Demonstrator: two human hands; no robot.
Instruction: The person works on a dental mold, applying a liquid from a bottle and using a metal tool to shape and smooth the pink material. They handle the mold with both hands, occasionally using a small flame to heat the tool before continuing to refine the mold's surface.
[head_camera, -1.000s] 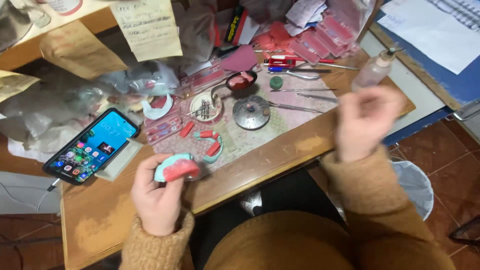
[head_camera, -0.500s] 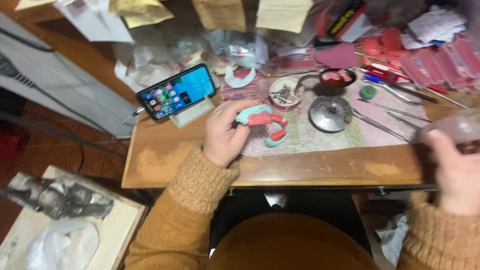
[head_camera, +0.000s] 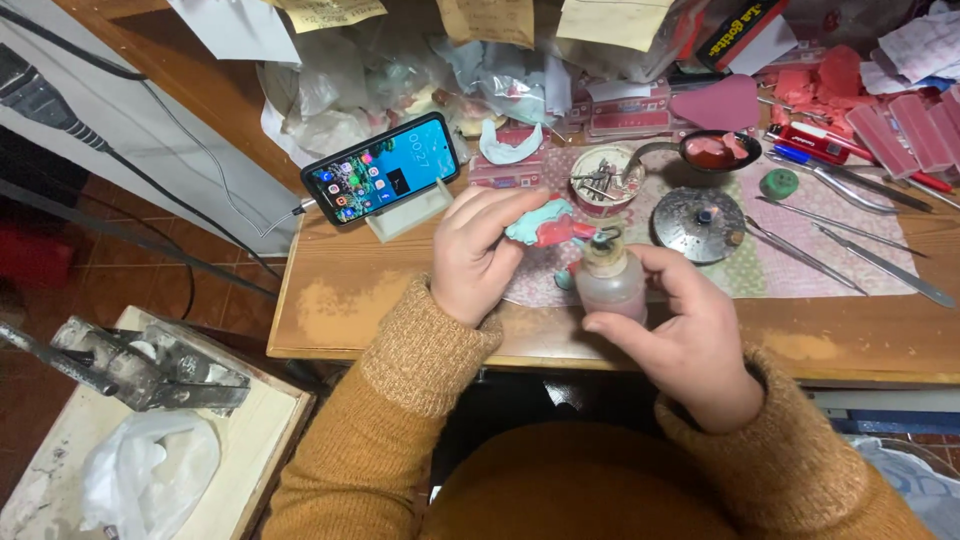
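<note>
Fingers of the left hand (head_camera: 478, 255) are wrapped round a teal-and-pink dental model (head_camera: 545, 224) over the wooden desk (head_camera: 340, 300), phone (head_camera: 380, 168) at 10 o'clock. Right hand (head_camera: 690, 345) is closed on a small clear bottle (head_camera: 610, 280), spout at 12 by the model. Probably best squeezed gently, tip kept close.

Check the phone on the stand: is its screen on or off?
On. The phone leans in its pale stand with a lit blue screen of coloured app icons; a cable runs from its left end.
</note>
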